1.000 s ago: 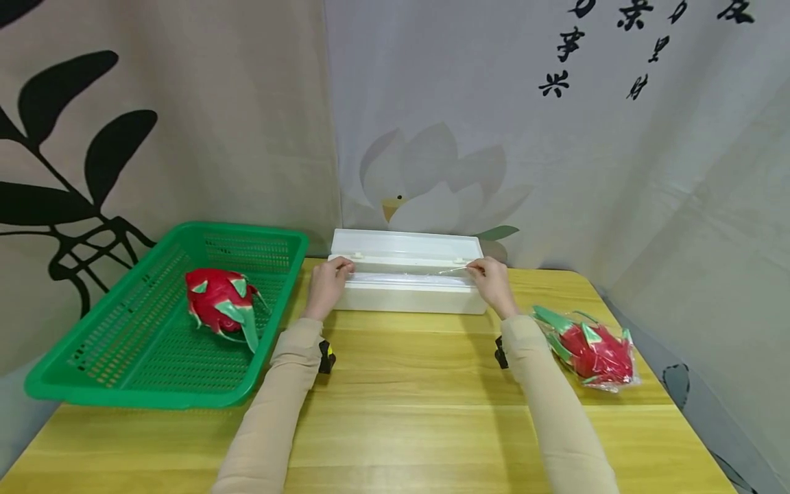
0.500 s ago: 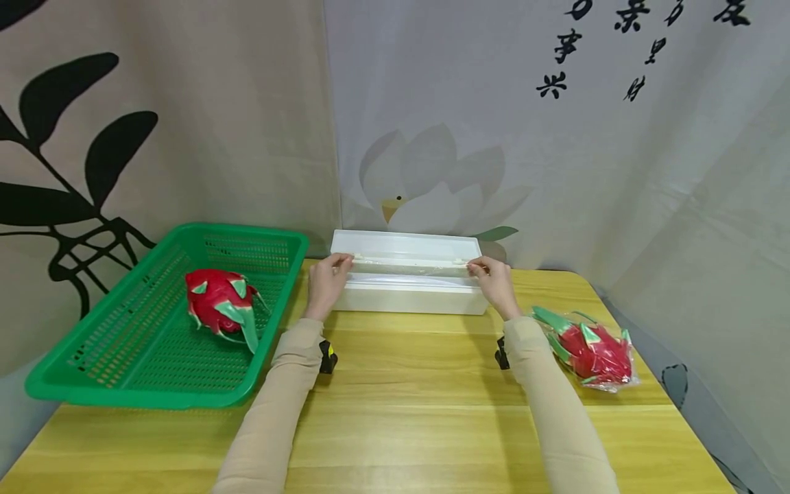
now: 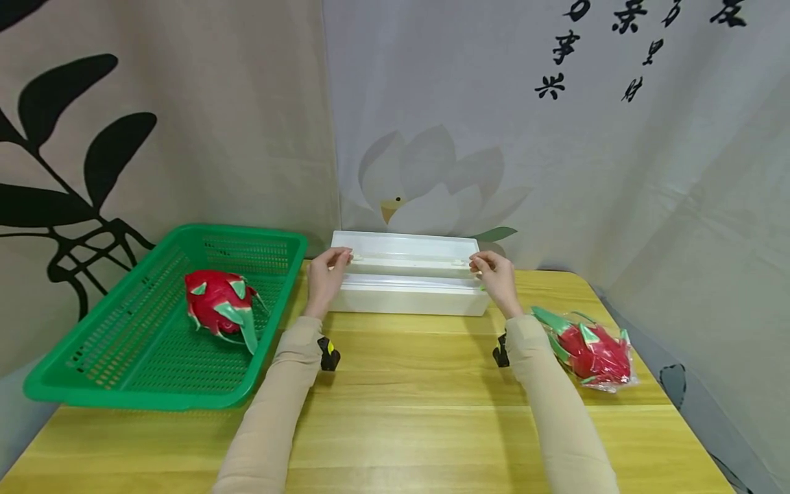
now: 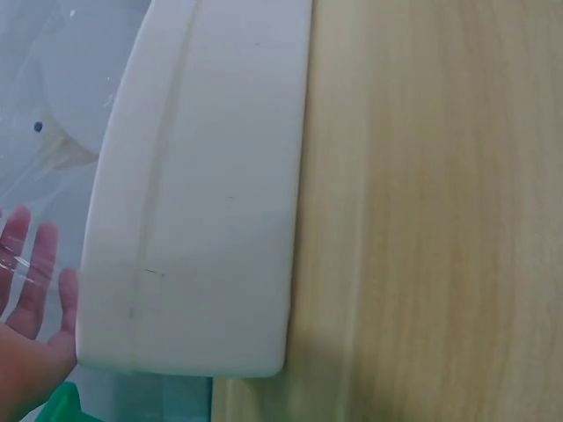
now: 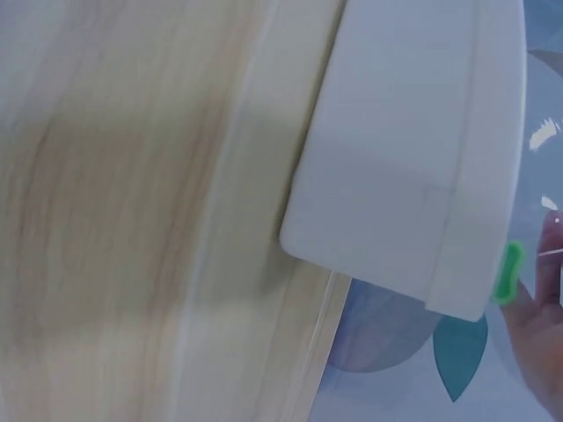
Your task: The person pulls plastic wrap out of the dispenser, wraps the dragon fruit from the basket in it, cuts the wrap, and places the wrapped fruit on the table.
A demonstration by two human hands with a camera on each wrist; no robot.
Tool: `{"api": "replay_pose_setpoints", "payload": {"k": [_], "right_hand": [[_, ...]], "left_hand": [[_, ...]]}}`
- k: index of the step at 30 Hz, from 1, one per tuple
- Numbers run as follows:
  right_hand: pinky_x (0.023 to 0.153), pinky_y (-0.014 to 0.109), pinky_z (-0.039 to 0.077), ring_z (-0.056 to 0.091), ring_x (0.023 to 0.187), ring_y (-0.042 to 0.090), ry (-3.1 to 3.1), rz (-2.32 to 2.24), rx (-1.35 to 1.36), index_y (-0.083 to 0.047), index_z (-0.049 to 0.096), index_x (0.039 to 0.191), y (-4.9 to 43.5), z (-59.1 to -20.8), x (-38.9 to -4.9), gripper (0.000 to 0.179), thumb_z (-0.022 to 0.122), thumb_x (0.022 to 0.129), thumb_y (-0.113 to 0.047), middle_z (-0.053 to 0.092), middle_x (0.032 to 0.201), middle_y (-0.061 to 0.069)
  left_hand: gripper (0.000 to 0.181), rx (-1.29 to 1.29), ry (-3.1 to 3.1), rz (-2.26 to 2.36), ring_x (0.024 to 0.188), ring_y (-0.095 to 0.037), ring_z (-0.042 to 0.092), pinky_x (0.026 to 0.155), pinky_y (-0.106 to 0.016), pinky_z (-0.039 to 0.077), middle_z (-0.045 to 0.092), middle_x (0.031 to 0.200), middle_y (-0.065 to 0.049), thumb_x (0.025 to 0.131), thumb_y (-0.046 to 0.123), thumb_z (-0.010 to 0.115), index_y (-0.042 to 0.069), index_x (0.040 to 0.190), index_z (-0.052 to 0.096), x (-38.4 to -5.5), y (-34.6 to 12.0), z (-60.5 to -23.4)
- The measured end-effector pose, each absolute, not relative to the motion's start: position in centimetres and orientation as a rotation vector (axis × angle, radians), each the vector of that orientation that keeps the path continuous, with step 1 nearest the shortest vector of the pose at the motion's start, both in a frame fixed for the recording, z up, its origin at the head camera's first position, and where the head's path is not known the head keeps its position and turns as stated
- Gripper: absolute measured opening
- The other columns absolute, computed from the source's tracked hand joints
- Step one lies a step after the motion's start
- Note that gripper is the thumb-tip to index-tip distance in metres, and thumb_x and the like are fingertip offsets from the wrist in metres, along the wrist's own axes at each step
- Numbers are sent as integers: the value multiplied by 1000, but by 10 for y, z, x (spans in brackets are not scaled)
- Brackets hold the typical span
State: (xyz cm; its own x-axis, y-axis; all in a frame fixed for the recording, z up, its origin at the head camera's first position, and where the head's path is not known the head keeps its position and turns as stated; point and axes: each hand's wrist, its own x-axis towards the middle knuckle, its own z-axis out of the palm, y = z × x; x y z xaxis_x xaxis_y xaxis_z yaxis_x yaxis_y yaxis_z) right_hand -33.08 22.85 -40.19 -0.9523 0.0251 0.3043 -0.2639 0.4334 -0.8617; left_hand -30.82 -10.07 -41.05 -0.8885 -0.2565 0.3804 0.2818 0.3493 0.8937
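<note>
A long white cling film box (image 3: pixel 407 300) stands at the back of the table, its lid (image 3: pixel 407 243) raised. My left hand (image 3: pixel 326 280) pinches the clear cling film (image 4: pixel 79 79) above the box's left end. At the right end, my right hand (image 3: pixel 497 280) pinches the film too, thumb against fingers. The stretched film is nearly invisible in the head view; glints show it in both wrist views. A small green slider (image 5: pixel 508 272) sits on the box's edge beside my right hand.
On the left, a green plastic basket (image 3: pixel 148 394) holds a red dragon fruit (image 3: pixel 219 300) with green scales. Another dragon fruit (image 3: pixel 592 350), wrapped in clear film, lies to the right near my forearm. A printed curtain (image 3: pixel 426 103) hangs behind the wooden table (image 3: pixel 407 412).
Both hands have risen slightly, drawing the film's edge upward from the box opening. The box, basket and both dragon fruits stay where they were.
</note>
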Motion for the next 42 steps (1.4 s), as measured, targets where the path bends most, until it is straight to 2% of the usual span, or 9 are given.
{"api": "replay_pose_setpoints", "payload": {"k": [7,11,15,21,24,29,31,36,42], "right_hand": [[83,38,57,61,86,13,-2400,1607,185,5,62,113,230,-394,-332,30,49,99,-18,61,104,22],[86,41,55,62,94,28,-2407,1620,194,6,61,114,230,-386,-330,31,49,98,-18,61,107,25],[87,46,54,62,97,34,-2401,1611,195,6,61,115,230,-381,-332,32,49,98,-19,61,106,26],[76,25,58,63,87,21,-2394,1599,188,6,62,112,230,-374,-332,30,51,98,-17,61,102,23],[71,16,56,62,91,28,-2392,1620,202,9,61,113,226,-361,-324,29,50,98,-13,60,105,28],[69,16,56,58,99,45,-2411,1576,211,13,59,113,218,-341,-307,28,48,99,-8,59,107,33],[67,14,55,61,93,39,-2417,1559,208,13,59,113,218,-338,-306,28,47,99,-8,60,106,33],[63,10,53,60,78,9,-2403,1593,210,11,60,113,225,-344,-319,28,48,99,-11,59,107,31],[64,14,55,62,79,8,-2375,1520,203,7,62,112,230,-352,-333,33,50,98,-20,62,105,26]], "left_hand": [[25,-15,-2173,-1621,95,-26,68,72,-15,47,72,103,-15,96,24,56,6,108,70,-308,-101,-402],[26,-4,-2170,-1633,93,-26,69,68,-12,46,72,101,-15,96,26,56,8,108,70,-310,-101,-400],[27,5,-2190,-1622,93,-26,68,70,-15,47,72,101,-14,96,27,56,9,110,70,-311,-100,-395],[27,-7,-2180,-1598,91,-25,68,69,-12,47,72,99,-14,96,27,57,9,109,70,-312,-100,-388],[26,-14,-2177,-1596,90,-25,69,71,-15,49,72,99,-14,95,27,57,9,109,70,-312,-100,-385],[27,-9,-2181,-1613,92,-26,69,78,-28,53,72,99,-14,96,28,56,9,108,70,-311,-100,-379],[27,-3,-2185,-1624,93,-26,69,80,-31,54,72,100,-13,96,28,56,9,109,69,-310,-100,-377],[27,-2,-2195,-1633,93,-25,69,78,-30,53,72,101,-12,96,28,56,9,110,69,-310,-101,-370],[28,-15,-2200,-1619,93,-24,69,73,-25,50,72,101,-11,96,29,56,9,111,69,-311,-102,-364]]}}
